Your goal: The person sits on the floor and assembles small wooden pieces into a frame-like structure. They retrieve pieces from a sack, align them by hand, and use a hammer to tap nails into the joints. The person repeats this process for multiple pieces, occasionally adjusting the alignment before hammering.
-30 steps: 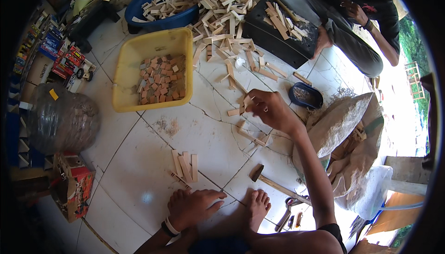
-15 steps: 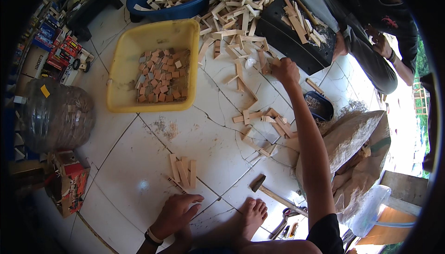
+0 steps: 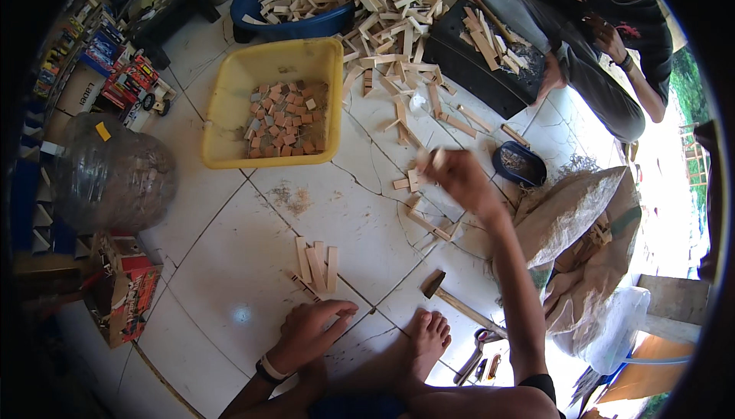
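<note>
My right hand (image 3: 467,182) is smeared by motion above small wooden pieces on the tiled floor. Its fingers look curled, and a pale bit shows at their tips, too blurred to name. My left hand (image 3: 310,335) holds nothing and hangs low near my knee, thumb and fingers apart. Just beyond it lie several pale wooden strips (image 3: 316,264) side by side, with a dark-marked strip (image 3: 305,287) next to them. More loose strips (image 3: 429,220) lie close to my right hand.
A yellow basin (image 3: 210,136) holds small brownish blocks. Behind it stand a blue tub (image 3: 245,25) and a heap of wood pieces (image 3: 390,21). A hammer (image 3: 467,308) lies by my foot, a sack (image 3: 574,220) at right. Another person (image 3: 605,52) sits beyond a black box (image 3: 459,55).
My right hand has drawn back toward me from the strips near the black box, uncovering some there. The whole view has shifted a little; my left hand keeps its pose.
</note>
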Demonstrator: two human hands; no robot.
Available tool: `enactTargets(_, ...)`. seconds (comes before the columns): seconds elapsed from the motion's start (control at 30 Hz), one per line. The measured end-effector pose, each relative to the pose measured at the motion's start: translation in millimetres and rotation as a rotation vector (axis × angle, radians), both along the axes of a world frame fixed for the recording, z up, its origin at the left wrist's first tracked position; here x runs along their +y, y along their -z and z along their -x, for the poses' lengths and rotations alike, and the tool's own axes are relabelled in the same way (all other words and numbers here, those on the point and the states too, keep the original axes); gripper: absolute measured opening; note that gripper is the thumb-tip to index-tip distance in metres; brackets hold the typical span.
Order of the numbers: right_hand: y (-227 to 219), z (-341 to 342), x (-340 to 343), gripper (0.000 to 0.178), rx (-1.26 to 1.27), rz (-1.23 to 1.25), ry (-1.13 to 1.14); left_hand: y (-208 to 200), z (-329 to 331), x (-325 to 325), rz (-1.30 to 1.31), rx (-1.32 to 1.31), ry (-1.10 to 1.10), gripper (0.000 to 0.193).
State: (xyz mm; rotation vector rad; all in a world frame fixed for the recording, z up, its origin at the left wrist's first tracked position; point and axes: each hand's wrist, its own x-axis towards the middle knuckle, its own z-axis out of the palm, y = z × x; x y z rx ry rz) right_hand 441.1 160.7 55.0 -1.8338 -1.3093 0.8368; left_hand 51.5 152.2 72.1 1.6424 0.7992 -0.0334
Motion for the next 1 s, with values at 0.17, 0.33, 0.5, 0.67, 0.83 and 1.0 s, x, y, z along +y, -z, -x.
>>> enactTargets(0.17,-37.5,93.4,-40.3,0.028,0.09,-0.108,-0.566,5.9,-15.7,-2.9,0.452,-0.246,-0.346,0.046)
enactTargets(0.33,-54.9,146.3,-54.8,0.046,-0.2,0.17,-0.706,18.1,-9.5,-5.2,0.819,-0.375,-0.449,0.051)
enactTargets(0.5,-70.8,134.7,-47.4,0.043,0.01,0.243,-0.717,24.3,-0.5,-10.4,0.937,-0.379,-0.534,0.042)
enactTargets(0.67,-73.6,97.3,-40.1,0.038,0.157,0.177,-0.572,26.9,-2.0,-6.4,0.935,-0.361,-0.61,0.037)
enactTargets(0.83,-40.9,108.6,-46.8,0.025,0.321,0.147,-0.542,33.5,-5.7,-5.8,0.92,-0.373,-0.667,0.034)
enactTargets(1.0,-25.3,139.8,-60.0,0.035,0.654,0.084,-0.268,26.3,-3.3,-1.3,0.868,-0.377,-0.779,0.03)
